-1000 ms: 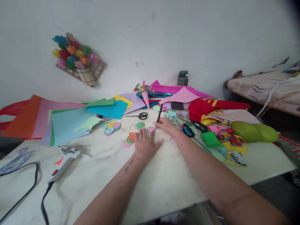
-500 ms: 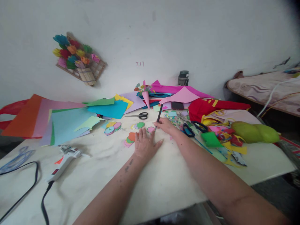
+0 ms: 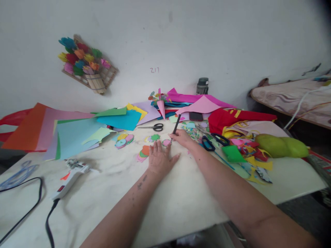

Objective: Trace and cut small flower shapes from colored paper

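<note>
My left hand (image 3: 160,158) lies flat on the pale table with its fingers spread. Its fingertips touch or nearly touch a small pink paper cutout (image 3: 166,142). In my right hand (image 3: 181,137) is a slim black pen (image 3: 177,124), tilted, with its lower end at the cutout's right edge. Just beyond my left fingers is a green flower-shaped cutout (image 3: 155,137). To the left lie a stack topped by an orange cutout (image 3: 146,150) and a pile of round pastel cutouts (image 3: 125,140). Black-handled scissors (image 3: 157,127) rest farther back.
A white glue gun (image 3: 70,181) with a black cord lies at left. Coloured paper sheets (image 3: 77,137) spread behind it. A pink paper cone of flowers (image 3: 161,106), a phone (image 3: 196,116) and a bottle (image 3: 202,86) are at the back. Blue-handled scissors (image 3: 208,143) and scraps lie right.
The pen's upper end has tipped very slightly to the right in my right hand. My left hand stays in place.
</note>
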### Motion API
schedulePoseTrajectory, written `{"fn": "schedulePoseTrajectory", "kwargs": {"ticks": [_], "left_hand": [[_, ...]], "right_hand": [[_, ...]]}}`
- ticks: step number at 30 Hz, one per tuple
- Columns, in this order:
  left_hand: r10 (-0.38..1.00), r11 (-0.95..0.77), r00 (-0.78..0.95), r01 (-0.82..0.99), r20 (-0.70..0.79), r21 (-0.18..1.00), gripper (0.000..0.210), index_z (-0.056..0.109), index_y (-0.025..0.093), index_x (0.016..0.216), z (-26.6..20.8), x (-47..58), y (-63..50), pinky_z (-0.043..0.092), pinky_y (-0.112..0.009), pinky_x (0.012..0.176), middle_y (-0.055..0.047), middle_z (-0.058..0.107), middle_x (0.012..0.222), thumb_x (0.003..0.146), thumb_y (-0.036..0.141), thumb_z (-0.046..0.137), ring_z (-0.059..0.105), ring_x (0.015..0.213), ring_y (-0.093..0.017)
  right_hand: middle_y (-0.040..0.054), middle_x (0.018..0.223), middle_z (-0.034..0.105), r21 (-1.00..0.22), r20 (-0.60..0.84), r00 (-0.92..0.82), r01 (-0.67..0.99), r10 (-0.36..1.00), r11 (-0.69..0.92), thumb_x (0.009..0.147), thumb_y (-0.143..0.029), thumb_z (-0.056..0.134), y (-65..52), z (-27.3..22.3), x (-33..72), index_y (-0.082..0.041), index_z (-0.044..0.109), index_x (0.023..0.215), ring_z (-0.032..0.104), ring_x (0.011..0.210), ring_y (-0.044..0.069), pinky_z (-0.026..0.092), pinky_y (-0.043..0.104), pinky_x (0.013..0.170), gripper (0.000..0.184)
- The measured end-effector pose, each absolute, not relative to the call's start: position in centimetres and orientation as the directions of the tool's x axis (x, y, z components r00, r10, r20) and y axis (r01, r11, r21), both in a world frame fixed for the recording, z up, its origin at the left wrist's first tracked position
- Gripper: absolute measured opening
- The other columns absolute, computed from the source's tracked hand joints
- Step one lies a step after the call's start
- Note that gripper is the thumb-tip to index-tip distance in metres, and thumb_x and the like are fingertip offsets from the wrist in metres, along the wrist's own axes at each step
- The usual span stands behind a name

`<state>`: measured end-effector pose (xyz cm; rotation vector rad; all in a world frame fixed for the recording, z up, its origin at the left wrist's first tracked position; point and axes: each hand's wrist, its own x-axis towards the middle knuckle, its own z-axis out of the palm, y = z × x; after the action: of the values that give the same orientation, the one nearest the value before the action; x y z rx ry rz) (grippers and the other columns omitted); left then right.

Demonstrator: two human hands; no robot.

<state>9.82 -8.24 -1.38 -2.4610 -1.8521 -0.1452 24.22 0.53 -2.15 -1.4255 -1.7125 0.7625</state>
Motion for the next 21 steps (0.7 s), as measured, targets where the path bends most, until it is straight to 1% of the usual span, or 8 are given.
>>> {"fn": "schedulePoseTrajectory", "kwargs": {"ticks": [9,15,17,21], "left_hand": [[0.954,-0.28,0.278,0.96,0.115,0.0,0.075,0.032,0.025,0.136,-1.29,9.82,-8.3,0.013,-0.049,0.104,-0.013,0.028,0.143,0.078,0.069,0.016,0.019,0.132,-0.033],[0.953,-0.282,0.279,0.959,0.114,0.01,0.074,0.033,0.024,0.135,-1.2,9.84,-8.31,0.014,-0.05,0.104,-0.015,0.028,0.142,0.078,0.069,0.017,0.02,0.132,-0.033],[0.954,-0.282,0.279,0.959,0.11,0.009,0.074,0.033,0.024,0.136,-1.16,9.86,-8.31,0.014,-0.05,0.104,-0.015,0.028,0.143,0.078,0.068,0.018,0.019,0.132,-0.033],[0.954,-0.281,0.28,0.96,0.11,0.001,0.072,0.033,0.025,0.135,-1.11,9.9,-8.35,0.014,-0.05,0.104,-0.014,0.028,0.143,0.079,0.068,0.019,0.02,0.132,-0.033]], "right_hand": [[0.0035,0.066,0.064,-0.799,0.196,-0.057,0.57,0.979,0.193,0.075,-0.039,0.054,0.38,-1.81,24.05,-0.014,0.064,0.077,0.058,0.062,0.014,0.041,0.023,0.058,0.027],[0.0022,0.063,0.062,-0.763,0.236,-0.022,0.615,0.972,0.199,0.074,-0.039,0.055,0.63,-2.02,24.01,-0.014,0.064,0.072,0.055,0.062,0.014,0.038,0.022,0.055,0.026],[0.0016,0.061,0.061,-0.777,0.242,0.0,0.599,0.97,0.194,0.074,-0.039,0.055,0.69,-2.08,23.99,-0.014,0.063,0.072,0.054,0.059,0.013,0.037,0.021,0.053,0.026],[0.0011,0.057,0.061,-0.839,0.258,0.043,0.505,0.965,0.201,0.076,-0.041,0.053,0.54,-2.0,23.93,-0.014,0.061,0.072,0.052,0.052,0.011,0.037,0.021,0.051,0.028]]}}
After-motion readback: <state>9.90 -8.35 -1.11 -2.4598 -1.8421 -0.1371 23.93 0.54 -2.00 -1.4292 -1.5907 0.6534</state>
